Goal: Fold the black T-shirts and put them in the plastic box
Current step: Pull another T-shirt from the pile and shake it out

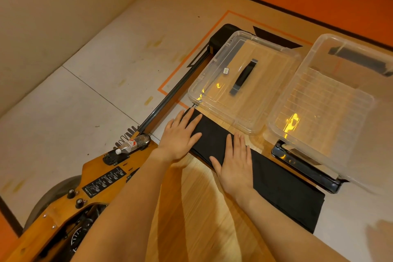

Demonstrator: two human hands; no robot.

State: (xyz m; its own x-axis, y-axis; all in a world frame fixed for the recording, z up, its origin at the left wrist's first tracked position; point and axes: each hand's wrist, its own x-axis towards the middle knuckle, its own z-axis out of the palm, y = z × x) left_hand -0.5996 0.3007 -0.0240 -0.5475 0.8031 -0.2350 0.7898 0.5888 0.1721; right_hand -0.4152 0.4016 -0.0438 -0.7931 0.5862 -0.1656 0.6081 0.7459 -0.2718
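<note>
A black T-shirt [276, 178] lies folded into a long narrow strip across the wooden table [204, 208]. My left hand [180, 134] rests flat on the strip's far left end, fingers straight and spread. My right hand [235, 161] presses flat on the strip a little to the right, fingers straight. Beyond the shirt lies a clear plastic lid [244, 78] with a black handle. To its right stands the clear plastic box [331, 102]; its inside looks empty.
A plastic bottle [131, 144] lies at the table's left edge beside a black metal rail [176, 89]. A black frame [308, 172] sits under the box. Pale floor with orange lines lies to the left and behind.
</note>
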